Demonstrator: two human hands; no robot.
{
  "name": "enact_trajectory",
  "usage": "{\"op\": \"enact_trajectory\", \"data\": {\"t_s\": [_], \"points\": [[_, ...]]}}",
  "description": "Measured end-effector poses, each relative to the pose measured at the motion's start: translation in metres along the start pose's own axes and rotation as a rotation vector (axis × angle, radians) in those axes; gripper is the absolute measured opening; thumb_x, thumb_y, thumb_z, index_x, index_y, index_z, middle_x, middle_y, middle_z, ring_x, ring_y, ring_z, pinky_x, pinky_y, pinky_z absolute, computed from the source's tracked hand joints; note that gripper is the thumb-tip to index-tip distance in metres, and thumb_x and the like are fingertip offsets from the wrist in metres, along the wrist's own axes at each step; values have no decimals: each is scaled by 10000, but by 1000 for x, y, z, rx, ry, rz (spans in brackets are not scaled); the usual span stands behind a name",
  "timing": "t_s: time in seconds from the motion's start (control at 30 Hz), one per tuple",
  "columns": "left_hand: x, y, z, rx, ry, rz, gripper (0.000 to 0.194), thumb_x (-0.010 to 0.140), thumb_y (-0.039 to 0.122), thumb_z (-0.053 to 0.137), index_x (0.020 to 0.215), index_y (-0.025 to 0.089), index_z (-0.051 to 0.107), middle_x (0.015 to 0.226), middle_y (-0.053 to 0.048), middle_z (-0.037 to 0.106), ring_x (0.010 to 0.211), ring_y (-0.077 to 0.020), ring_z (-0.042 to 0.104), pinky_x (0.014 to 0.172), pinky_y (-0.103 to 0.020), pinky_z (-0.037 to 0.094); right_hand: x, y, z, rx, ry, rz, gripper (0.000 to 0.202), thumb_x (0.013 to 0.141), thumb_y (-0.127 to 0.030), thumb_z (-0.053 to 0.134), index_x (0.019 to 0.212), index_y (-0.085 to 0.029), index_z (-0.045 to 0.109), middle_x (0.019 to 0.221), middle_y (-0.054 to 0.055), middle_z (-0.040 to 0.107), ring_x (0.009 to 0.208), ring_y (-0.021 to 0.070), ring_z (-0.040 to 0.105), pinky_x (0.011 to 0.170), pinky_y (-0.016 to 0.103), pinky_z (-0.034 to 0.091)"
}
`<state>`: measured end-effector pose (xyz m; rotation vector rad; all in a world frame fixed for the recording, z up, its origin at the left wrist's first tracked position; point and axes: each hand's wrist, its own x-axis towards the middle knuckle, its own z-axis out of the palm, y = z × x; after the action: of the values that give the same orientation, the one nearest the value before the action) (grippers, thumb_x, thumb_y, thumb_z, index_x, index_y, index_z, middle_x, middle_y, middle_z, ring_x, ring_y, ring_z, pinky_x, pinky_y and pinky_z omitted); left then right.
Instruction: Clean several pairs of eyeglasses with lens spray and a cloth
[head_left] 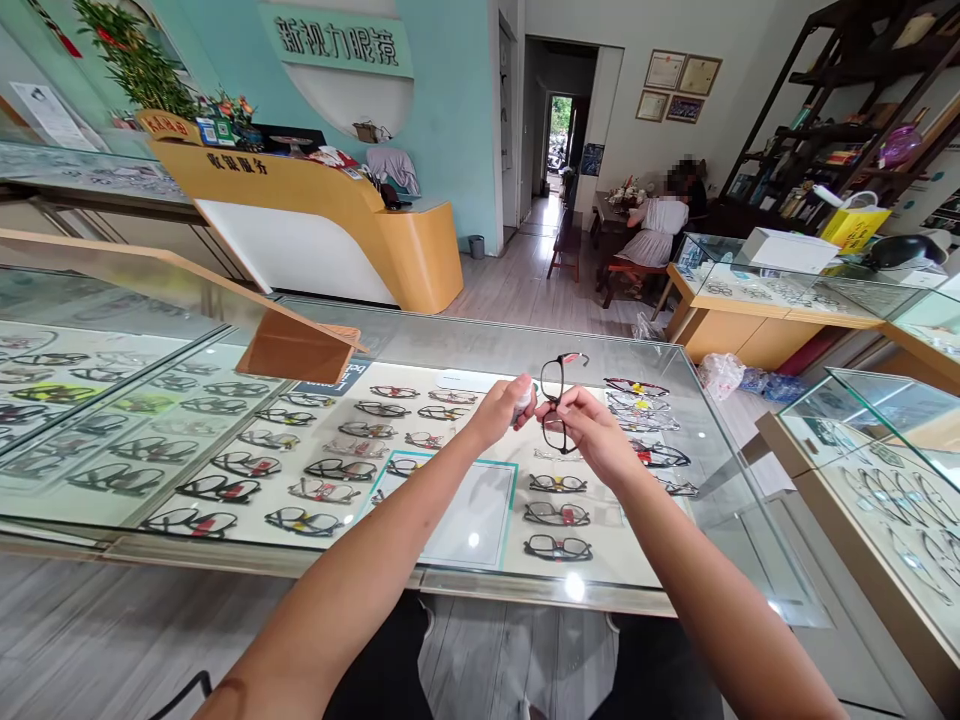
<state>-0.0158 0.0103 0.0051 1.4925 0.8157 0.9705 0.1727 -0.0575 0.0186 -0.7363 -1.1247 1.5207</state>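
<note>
Black glasses (553,381) — in R hand (592,425), above glass counter (469,515).

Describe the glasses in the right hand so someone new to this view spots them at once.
Find the large glass display case in the foreground, then the right hand above it. That hand holds the dark-rimmed glasses on end, one lens above the other. The pairs in rows lie under the glass; this one is outside it.
</note>
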Motion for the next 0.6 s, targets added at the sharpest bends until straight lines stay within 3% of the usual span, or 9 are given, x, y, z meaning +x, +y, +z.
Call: {"op": "enact_trajectory", "data": {"t_s": [0.23,0.43,0.6], "points": [[1,-3,2,45,-22,-13,653,923,775,464,635,200,578,545,-14,520,479,-132,471,519,-289,385,2,7,0,-18,-13,5,309,859,-488,872,875,-267,656,996,41,810,971,237,734,928,390,530],[-1,3,4,56,-100,33,711,928,854,441,651,207,542,565,-4,511,509,-137,483,540,-293,392,2,2,-4,37,-39,6,272,894,-459,848,886,-270,652,985,21,801,924,218,734,912,379,533],[-3,-3,6,119,-150,16,713,927,854,481,634,206,533,577,-25,529,515,-137,458,530,-301,364,4,-5,-10,119,63,-19,287,858,-452,883,875,-278,654,1023,22,795,928,208,719,905,374,557]]}}
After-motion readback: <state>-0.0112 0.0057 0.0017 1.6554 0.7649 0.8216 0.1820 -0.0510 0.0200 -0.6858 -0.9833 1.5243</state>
